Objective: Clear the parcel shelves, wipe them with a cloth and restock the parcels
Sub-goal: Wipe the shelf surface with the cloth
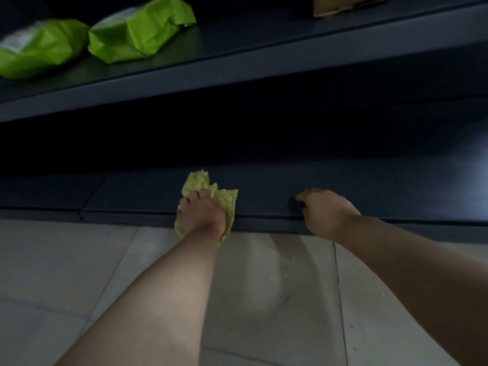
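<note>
Left hand (202,215): fingers gripping yellow cloth (198,181) on bottom shelf (132,192).
Right hand (325,212): loosely bent fingers resting on shelf.

Two green plastic parcels (39,46) (140,30) lie side by side, left on the dark metal upper shelf (264,62); a brown cardboard box (340,5) sits far right. A crumpled yellow cloth (196,180) overlaps the lower shelf's (369,186) front edge.

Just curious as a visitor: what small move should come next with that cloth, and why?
Probably sweep the cloth deeper along the bottom shelf: the left hand holds it only at the front edge, while the right hand braces.
</note>
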